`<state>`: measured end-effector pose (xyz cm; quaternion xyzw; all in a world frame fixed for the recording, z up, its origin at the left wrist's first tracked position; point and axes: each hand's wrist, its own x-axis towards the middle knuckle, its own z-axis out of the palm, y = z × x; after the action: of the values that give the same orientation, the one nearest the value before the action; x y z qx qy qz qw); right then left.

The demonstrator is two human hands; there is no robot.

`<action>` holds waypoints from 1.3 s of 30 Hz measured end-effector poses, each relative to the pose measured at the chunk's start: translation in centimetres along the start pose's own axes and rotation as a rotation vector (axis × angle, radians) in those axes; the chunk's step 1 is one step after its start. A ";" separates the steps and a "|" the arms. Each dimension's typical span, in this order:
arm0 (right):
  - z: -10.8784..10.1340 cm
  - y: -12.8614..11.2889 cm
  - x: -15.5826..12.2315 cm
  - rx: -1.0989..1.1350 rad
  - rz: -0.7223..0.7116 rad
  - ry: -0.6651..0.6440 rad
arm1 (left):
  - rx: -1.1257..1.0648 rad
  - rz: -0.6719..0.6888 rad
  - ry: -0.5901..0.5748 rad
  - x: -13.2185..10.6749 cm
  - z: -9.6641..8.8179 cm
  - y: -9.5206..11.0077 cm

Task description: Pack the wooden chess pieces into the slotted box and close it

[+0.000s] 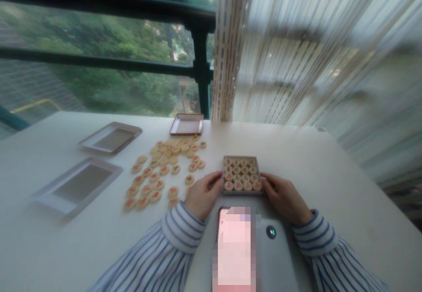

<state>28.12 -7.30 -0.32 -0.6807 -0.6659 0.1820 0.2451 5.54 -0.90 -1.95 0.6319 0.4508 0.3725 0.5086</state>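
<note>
A small square box point(242, 192) lies flat on the white table, filled with rows of round wooden Chinese chess pieces point(244, 169). The upper rows bear dark characters, the lower ones red. My left hand point(205, 194) grips the box's left side, fingers closed against the wall. On the opposite side my right hand point(286, 196) holds the right wall, its fingers bent and pressed to it. Left of the box, many loose chess pieces point(159, 185) are spread about, some with red or dark characters, others showing plain faces.
Two shallow trays, a nearer one point(84, 182) and a farther one point(114, 138), lie at the left. A box lid point(187, 125) lies at the table's back edge. A lit phone point(235, 248) and a pale device point(278, 257) are in front of me. Behind are a green railing point(201, 55) and string curtain point(227, 63).
</note>
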 end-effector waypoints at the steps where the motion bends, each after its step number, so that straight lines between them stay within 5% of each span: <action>1: 0.0 0.0 0.0 0.005 0.002 0.000 | 0.003 0.004 0.001 0.0 0.0 0.2; 39: 0.2 0.0 0.0 0.043 0.013 0.018 | 0.162 0.007 0.013 -0.1 -0.4 -0.3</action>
<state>28.02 -7.32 -0.47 -0.6812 -0.6553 0.1916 0.2643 5.14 -0.84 -2.15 0.6701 0.4807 0.3408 0.4514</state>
